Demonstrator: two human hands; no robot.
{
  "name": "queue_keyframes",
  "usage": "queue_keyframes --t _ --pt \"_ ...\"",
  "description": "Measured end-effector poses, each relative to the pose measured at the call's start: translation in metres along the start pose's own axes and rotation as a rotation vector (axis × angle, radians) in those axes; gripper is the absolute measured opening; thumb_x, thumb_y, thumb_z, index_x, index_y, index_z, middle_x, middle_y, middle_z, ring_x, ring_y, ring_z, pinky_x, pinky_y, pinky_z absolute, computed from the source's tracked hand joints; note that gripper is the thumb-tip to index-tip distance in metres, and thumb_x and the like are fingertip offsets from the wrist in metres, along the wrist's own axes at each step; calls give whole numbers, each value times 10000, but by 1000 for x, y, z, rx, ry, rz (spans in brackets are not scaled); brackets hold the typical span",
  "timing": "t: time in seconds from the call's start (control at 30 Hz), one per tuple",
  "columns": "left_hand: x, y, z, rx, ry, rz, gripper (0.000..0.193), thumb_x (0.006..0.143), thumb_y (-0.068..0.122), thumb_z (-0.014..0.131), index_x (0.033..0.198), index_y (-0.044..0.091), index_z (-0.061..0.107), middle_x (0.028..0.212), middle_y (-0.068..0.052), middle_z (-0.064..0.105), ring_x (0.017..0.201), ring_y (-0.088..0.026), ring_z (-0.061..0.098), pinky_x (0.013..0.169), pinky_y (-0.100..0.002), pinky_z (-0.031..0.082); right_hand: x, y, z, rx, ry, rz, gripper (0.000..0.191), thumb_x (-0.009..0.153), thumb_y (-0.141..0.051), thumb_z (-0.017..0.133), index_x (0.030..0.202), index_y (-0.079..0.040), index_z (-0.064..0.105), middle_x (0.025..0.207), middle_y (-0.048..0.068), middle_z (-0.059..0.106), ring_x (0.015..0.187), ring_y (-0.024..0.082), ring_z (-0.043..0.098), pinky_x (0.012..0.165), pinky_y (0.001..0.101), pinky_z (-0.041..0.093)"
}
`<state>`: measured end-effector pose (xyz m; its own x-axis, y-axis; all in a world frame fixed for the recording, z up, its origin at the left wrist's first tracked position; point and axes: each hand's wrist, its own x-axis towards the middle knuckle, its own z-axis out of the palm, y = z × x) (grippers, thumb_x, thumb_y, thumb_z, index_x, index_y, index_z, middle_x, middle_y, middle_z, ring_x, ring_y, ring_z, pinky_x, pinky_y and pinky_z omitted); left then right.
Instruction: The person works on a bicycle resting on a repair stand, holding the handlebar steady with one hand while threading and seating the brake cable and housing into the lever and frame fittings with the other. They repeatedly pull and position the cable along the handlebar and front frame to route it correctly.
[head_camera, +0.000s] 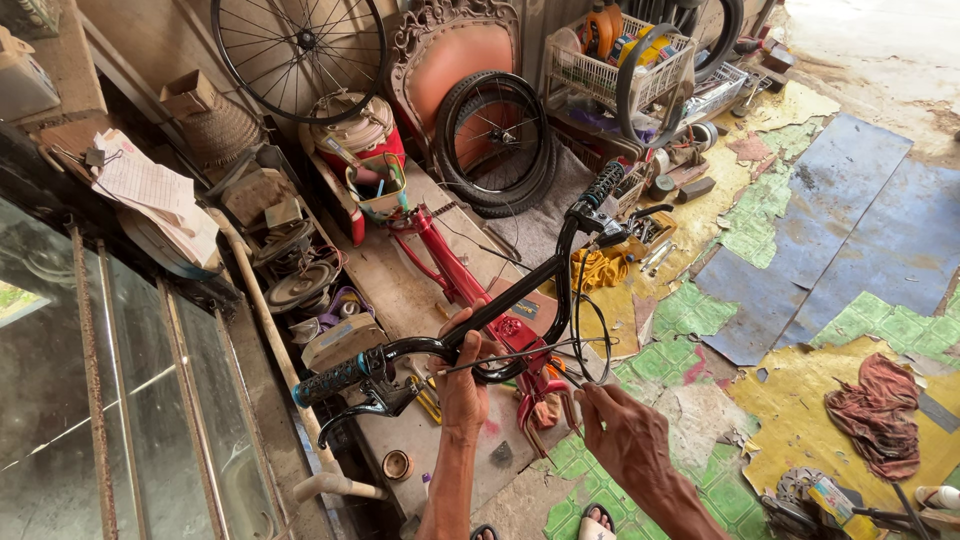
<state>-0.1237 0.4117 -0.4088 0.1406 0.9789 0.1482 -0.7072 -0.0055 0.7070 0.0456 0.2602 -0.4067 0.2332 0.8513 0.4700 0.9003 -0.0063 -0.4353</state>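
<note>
A black bicycle handlebar (545, 285) with ribbed grips sits on a red bicycle frame (452, 272) that lies on the floor. My left hand (462, 378) is closed around the middle of the handlebar near the stem. My right hand (622, 430) is lower right of it and pinches a thin brake cable (585, 335) that loops up toward the far grip. A black brake lever (372, 405) hangs under the near blue-tipped grip (333, 380).
A glass-fronted cabinet (120, 400) runs along the left. Spoked wheels (300, 55), a tyre (497, 140), a white basket (615, 70) and boxes of parts crowd the back. A brown rag (875, 410) and tools lie on the torn green flooring (700, 310) at right.
</note>
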Motion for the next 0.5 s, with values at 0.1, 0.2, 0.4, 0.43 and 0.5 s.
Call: queue_keyframes --t 0.1,0.2,0.4,0.43,0.5 --pt "7 0 1 15 2 9 427 899 192 786 1272 41 647 1324 -140 702 747 -167 723 652 -304 634 8 4 5 124 -143 254 162 943 -202 651 914 -74 746 675 79 706 474 174 622 395 327 477" --pt "14 -1 2 17 2 4 426 904 192 781 1277 37 648 1329 -141 701 751 -158 719 647 -294 627 14 18 19 763 -369 905 194 988 -230 642 996 -65 745 684 55 709 498 144 632 390 285 457" --pt "17 -5 3 -5 8 -3 421 904 186 779 1280 47 650 1332 -138 698 731 -152 710 670 -283 625 11 33 29 1603 -312 1181 243 994 -245 634 961 -7 673 686 27 663 506 69 586 352 205 424" --pt "18 -5 3 -7 7 -6 418 902 186 777 1276 51 649 1334 -134 698 731 -149 710 665 -281 623 11 30 28 1510 -257 1148 243 993 -241 627 981 -1 664 695 44 670 510 89 591 371 226 444" --pt "20 -5 3 -4 9 -8 417 899 186 777 1273 53 650 1337 -131 698 734 -145 711 665 -281 623 14 21 28 1309 -165 1054 228 976 -223 630 1020 0 642 699 82 688 510 133 608 387 268 477"
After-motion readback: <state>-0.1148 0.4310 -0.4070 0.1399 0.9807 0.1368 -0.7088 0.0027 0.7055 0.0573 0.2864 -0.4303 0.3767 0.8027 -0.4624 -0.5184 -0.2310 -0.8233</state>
